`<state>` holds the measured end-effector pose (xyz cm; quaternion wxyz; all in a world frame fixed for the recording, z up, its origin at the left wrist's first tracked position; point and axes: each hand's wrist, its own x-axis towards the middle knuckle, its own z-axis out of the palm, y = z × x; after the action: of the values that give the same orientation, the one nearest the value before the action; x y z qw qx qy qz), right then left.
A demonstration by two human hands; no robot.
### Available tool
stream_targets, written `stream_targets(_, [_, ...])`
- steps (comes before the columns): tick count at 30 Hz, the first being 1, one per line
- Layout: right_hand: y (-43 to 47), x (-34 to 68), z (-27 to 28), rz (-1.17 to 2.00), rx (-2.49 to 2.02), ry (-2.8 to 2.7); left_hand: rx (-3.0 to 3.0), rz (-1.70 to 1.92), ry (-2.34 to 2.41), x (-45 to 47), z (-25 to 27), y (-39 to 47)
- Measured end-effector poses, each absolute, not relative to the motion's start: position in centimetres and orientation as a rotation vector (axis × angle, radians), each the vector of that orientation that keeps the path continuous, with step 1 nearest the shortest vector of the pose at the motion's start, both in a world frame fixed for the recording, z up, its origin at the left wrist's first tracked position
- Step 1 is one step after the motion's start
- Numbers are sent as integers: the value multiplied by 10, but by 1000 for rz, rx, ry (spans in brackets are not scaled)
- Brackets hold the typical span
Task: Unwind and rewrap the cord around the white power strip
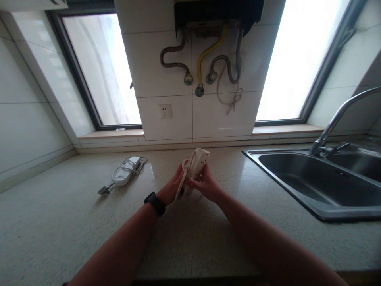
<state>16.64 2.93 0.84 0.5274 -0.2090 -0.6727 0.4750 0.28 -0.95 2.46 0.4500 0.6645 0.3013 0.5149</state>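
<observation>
A white power strip (195,167) is held tilted over the middle of the counter, its sockets facing to the right. Its white cord (185,174) is looped against the strip's left side. My left hand (172,183), with a dark watch on the wrist, grips the strip and cord from the left; its fingertips are partly hidden behind them. From the right, my right hand (208,183) closes round the strip, thumb across its front. A second white power strip (126,171) lies on the counter to the left, its cord wound round it and its grey plug (106,189) pointing toward me.
The speckled counter (190,242) runs along a tiled wall with a wall socket (165,111). A steel double sink (297,178) with a curved faucet (336,115) is at the right. Pipes and a yellow hose (205,53) hang from a black appliance (218,14) between two windows.
</observation>
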Motion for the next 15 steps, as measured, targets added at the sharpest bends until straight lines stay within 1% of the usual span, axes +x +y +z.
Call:
stream_targets(7, [32,169,4,1126,-569,-1657,1661,1276,682,2,18,-4])
stream_targets(15, [39,174,0,1120,-511,-1757,1652,1331,679,1,16,-4])
